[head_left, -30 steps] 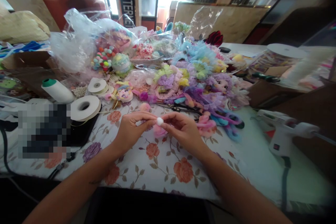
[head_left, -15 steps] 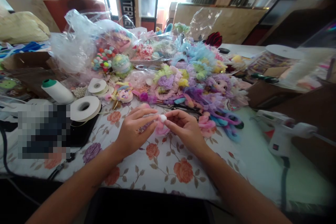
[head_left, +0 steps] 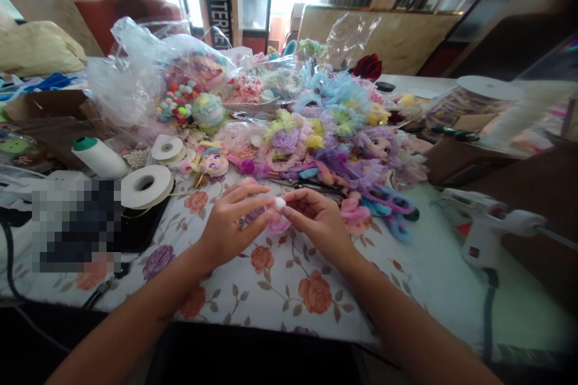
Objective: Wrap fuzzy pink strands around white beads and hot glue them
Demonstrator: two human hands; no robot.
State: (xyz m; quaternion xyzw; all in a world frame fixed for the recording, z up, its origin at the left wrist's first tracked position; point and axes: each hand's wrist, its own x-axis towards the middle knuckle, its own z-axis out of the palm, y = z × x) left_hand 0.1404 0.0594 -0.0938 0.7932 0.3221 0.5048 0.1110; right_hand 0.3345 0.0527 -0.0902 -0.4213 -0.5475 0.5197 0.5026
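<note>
A small white pom-pom (head_left: pixel 280 203) is pinched between the thumb and forefinger of my right hand (head_left: pixel 318 216). From the other side my left hand (head_left: pixel 232 219) reaches up to it, fingers stretched out and apart, the tips touching or very near the pom-pom. Just below the pom-pom shows a soft pink fluffy piece (head_left: pixel 279 225); whether the two are joined I cannot tell. Behind my right hand lie dark-handled scissors (head_left: pixel 311 185), partly covered. To the right of that hand is a pink fuzzy strip (head_left: pixel 355 215).
A heap of pastel tulle trims (head_left: pixel 289 138) fills the back of the flowered tablecloth (head_left: pixel 289 295). On the left are a ribbon spool (head_left: pixel 147 185) and a thread cone (head_left: pixel 100 157). A white glue gun (head_left: pixel 481 231) stands right, beside a brown box (head_left: pixel 478 162).
My left thumb and fingers have spread slightly apart. The right hand keeps its pinch on the pom-pom, almost unmoved.
</note>
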